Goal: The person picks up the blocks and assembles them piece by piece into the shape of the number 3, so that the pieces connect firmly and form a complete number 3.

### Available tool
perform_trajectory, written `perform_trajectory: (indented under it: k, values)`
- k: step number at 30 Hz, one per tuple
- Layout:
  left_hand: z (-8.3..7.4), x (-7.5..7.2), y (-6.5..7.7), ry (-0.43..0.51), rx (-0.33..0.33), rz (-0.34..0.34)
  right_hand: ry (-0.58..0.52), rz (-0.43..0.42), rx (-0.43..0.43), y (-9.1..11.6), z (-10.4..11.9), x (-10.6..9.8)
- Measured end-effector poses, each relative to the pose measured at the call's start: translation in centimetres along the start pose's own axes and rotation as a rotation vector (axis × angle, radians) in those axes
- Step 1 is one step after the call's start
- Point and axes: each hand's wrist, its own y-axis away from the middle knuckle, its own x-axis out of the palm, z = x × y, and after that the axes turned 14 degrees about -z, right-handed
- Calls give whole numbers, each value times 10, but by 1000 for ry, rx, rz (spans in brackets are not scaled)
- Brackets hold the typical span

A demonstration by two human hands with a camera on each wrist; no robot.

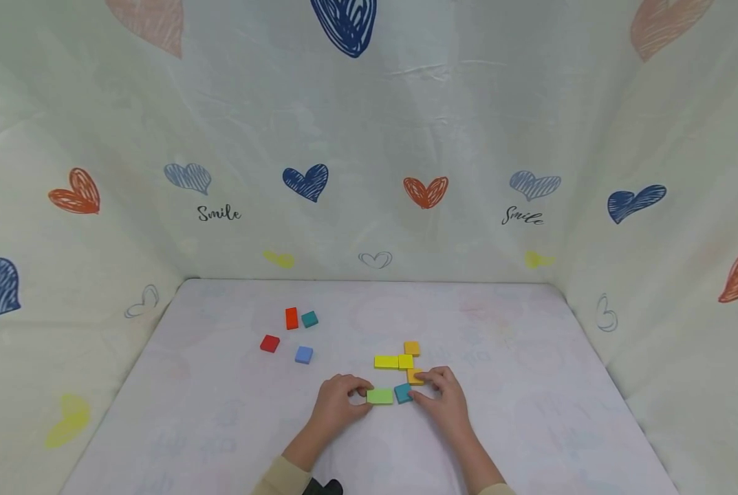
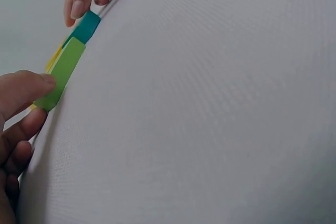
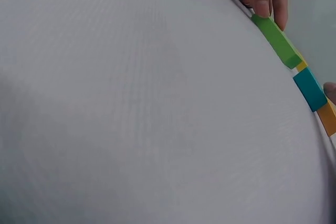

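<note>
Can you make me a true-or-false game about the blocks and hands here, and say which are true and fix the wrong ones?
1. The left hand pinches a green block. True.
2. The right hand's thumb is at a red block. False: the right hand has its thumb at a teal block.
3. The long yellow block lies beside a small yellow block. True.
4. The green block is stacked on that teal block. False: they are side by side.
5. A blue block lies apart from the yellow ones. True.
6. The wall behind has only stars on it. False: it has hearts and the word Smile.
</note>
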Motion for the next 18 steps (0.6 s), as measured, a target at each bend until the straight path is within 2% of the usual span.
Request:
perform_trajectory:
  k: [7,15,18]
  values:
    - [6,-4,1,92,-50,21,3,12,6,0,-2,1]
    - [10,-4,1,109,-23,15,7,-1,-25,1,-2,1]
    - [11,-2,1,111,-33,5,9,-10,-34,1,-2,2]
